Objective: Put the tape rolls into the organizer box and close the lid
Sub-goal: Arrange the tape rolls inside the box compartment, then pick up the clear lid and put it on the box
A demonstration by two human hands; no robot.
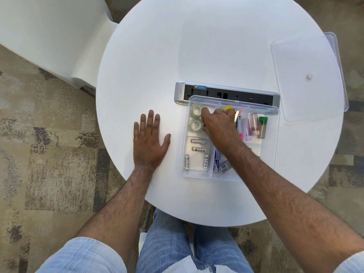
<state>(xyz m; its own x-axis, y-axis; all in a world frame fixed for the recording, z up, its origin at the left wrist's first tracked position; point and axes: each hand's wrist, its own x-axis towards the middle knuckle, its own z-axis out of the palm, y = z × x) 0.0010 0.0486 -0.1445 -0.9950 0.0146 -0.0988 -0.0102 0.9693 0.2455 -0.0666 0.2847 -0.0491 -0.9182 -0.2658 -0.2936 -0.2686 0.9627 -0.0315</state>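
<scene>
Your left hand (pixel 150 139) lay flat on the round white table (pixel 157 56), palm down, fingers spread apart. Your right hand (pixel 218 125) reached into the clear plastic organizer box (pixel 274 134), fingers curled together beside the tape; whether they gripped anything, I cannot tell. Two clear tape rolls (pixel 196 118) sat flat, touching, in the compartment at the box's 10 o'clock corner. The clear plastic lid (pixel 309 75) lay off the box, at 2 o'clock from it, overhanging the table edge.
</scene>
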